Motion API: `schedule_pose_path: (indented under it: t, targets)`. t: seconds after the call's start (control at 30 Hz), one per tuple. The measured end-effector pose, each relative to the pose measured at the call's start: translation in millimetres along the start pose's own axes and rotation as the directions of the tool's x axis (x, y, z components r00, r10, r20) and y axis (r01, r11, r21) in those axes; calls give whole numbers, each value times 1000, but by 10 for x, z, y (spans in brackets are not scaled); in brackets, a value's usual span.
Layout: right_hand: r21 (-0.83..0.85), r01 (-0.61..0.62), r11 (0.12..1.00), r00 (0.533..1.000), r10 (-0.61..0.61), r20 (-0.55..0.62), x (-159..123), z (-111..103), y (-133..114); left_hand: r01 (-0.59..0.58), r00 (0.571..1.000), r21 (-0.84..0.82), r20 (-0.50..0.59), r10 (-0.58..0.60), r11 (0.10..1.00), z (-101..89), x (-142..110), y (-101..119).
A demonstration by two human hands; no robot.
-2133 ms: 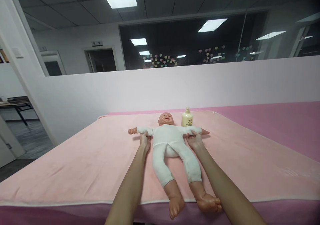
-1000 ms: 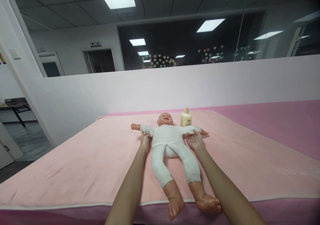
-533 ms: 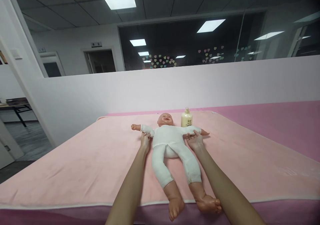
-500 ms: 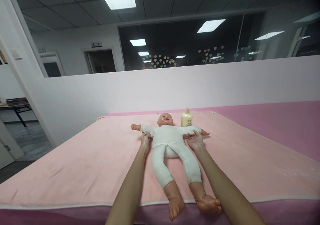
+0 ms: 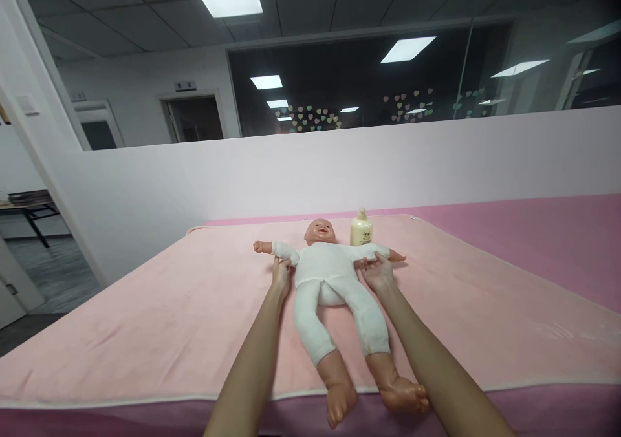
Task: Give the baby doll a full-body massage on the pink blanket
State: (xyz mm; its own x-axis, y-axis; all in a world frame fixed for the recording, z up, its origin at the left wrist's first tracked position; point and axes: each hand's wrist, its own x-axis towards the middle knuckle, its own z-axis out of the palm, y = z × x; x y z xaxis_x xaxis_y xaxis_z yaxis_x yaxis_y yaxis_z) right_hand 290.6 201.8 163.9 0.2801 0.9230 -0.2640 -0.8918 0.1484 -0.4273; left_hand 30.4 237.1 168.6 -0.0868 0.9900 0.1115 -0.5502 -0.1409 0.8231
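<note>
A baby doll (image 5: 334,282) in a white suit lies on its back on a light pink towel (image 5: 145,320), head away from me, arms spread. My left hand (image 5: 280,273) grips the doll's arm on the left side, close to the shoulder. My right hand (image 5: 377,271) holds the doll's other arm near the shoulder, fingers curled over the sleeve. The doll's bare feet reach the towel's near edge.
A cream lotion bottle (image 5: 361,229) stands just beyond the doll's right-side arm. The towel covers a darker pink table (image 5: 543,236) that runs on to the right. A low white partition wall (image 5: 339,172) rises behind it. At left an open doorway shows a floor.
Since the earliest frame the doll's arm on the left has been raised a little and bent upward under my left hand. Over the last second almost nothing has moved.
</note>
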Motion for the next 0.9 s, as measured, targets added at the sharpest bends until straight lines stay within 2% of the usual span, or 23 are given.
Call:
schedule_pose_path:
  t: [0.27, 0.5, 0.9]
  targets:
    - [17, -13, 1000, 1000, 13, -17, 6, 12, -1, 9, 1000, -8, -6, -9, 1000, 7, 1, 10]
    - [12, 7, 1000, 1000, -8, 18, -7, 3, 1, 1, 1000, -2, -5, -1, 1000, 12, -3, 7]
    - [48, -14, 999, 1000, 15, -19, -3, 17, -3, -2, 1000, 5, -13, 2, 1000, 18, -4, 11]
